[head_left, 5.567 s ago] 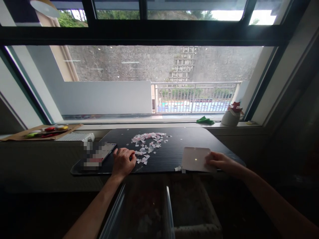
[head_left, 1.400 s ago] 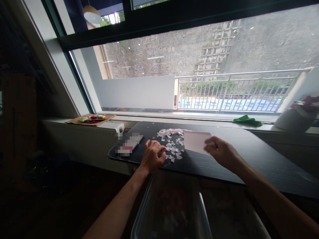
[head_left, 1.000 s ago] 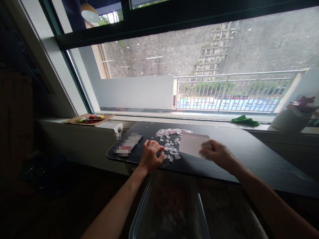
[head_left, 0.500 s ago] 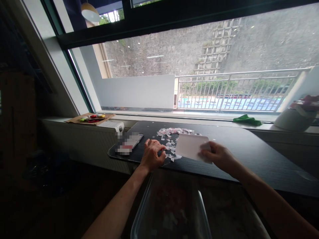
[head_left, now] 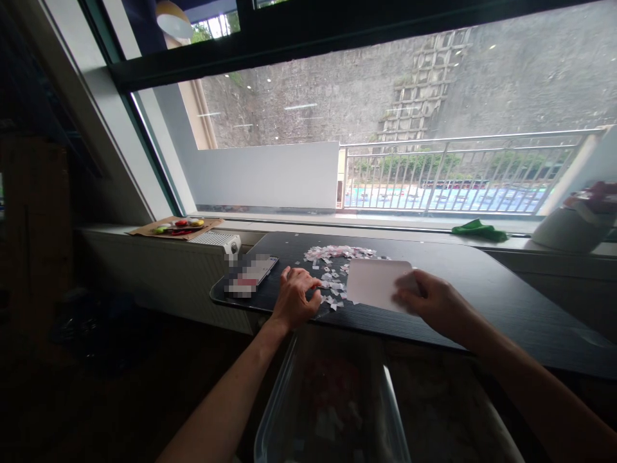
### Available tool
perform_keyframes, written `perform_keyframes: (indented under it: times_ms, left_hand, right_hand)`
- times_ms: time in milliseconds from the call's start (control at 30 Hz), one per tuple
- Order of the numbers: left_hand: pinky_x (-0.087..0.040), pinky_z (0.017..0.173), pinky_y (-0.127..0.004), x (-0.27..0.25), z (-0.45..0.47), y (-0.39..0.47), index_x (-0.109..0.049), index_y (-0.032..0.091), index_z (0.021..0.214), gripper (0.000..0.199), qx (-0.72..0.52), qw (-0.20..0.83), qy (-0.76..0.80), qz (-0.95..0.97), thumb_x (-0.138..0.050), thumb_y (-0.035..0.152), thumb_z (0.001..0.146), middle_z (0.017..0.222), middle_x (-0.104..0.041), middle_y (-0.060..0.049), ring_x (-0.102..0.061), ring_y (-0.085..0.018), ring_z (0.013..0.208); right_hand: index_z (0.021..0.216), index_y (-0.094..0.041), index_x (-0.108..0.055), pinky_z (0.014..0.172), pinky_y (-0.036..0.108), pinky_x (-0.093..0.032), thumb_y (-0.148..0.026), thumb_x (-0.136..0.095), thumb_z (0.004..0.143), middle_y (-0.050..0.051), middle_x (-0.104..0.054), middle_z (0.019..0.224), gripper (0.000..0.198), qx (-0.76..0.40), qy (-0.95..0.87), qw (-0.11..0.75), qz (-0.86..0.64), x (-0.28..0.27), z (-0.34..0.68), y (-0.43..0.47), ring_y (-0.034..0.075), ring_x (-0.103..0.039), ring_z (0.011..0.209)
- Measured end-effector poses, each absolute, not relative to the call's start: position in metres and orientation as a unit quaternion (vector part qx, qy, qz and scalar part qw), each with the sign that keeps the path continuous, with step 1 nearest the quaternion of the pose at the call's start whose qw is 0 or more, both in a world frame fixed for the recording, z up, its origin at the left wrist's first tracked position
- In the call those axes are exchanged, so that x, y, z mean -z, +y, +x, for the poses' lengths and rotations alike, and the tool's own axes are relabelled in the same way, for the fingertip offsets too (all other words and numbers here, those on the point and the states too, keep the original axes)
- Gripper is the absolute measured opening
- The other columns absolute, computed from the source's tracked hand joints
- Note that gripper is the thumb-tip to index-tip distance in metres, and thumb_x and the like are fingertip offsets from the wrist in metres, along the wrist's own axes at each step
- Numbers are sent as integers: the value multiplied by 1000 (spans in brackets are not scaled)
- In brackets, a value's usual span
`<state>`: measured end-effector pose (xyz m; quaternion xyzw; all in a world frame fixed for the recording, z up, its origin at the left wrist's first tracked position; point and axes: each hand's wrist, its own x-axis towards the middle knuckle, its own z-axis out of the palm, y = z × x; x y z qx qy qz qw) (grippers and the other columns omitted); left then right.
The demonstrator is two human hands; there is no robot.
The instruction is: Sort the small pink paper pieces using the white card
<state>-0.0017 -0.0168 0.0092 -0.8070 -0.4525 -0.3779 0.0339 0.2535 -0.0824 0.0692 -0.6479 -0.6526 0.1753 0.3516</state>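
Observation:
My right hand [head_left: 429, 292] grips the right end of a white rectangular card [head_left: 373, 283], which it holds over the dark table [head_left: 463, 302]. The fingers there are slightly blurred. Small white and pinkish paper scraps [head_left: 340, 252] lie in a curved heap, with looser pieces trailing toward the near edge beside the card. At the left of these loose scraps, my left hand [head_left: 296, 294] is closed, fingers curled. Whether something small is pinched at its fingertips is too unclear to make out. Below the near table edge stands a clear plastic bin [head_left: 272, 405] with paper pieces dimly visible inside.
A phone-like flat device [head_left: 265, 273], partly pixelated, lies on the table's left end. Behind it is a radiator [head_left: 212, 243]. On the sill are cardboard with colourful items [head_left: 180, 225], a green cloth [head_left: 478, 230] and a pale rounded container [head_left: 562, 228].
The card and my right hand have moved slightly right, away from the loose scraps. My left hand stays nearly where it was.

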Motion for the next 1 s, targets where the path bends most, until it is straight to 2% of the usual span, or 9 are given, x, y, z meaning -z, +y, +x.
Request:
perform_keyframes:
  times_ms: [400,567,767,1000]
  left_hand:
    - [-20,107,-49,-11,-1,-18,-65,24,80,15,382,28,-449,-807,-53,20,72,81,-63,-2,-53,-22,99]
    - [-20,107,-49,-11,-1,-18,-65,22,80,14,380,26,-449,-808,-53,21,72,81,-63,-2,-53,-22,99]
    - [-23,106,-49,-11,-2,-19,-65,23,80,15,370,32,-453,-810,-52,22,73,82,-64,-2,-53,-22,99]
    - [-22,106,-49,-11,-2,-17,-65,23,80,15,381,38,-445,-810,-52,23,73,80,-64,-1,-53,-23,99]
  right_hand:
    - [83,-20,-62,55,27,-44,-32,-55,70,4,-67,71,19,-128,-651,329,-672,-77,257,-89,18,-60,61]
    - [73,-20,-61,49,25,-39,-30,-56,67,1,-62,60,13,-93,-648,289,-699,-84,267,-92,15,-55,54]
    - [76,-19,-61,50,24,-42,-30,-54,67,2,-63,64,16,-120,-604,322,-719,-91,283,-96,15,-56,57]
    - [72,-20,-58,51,25,-37,-30,-52,68,2,-61,63,11,-56,-612,257,-745,-88,290,-97,16,-54,57]
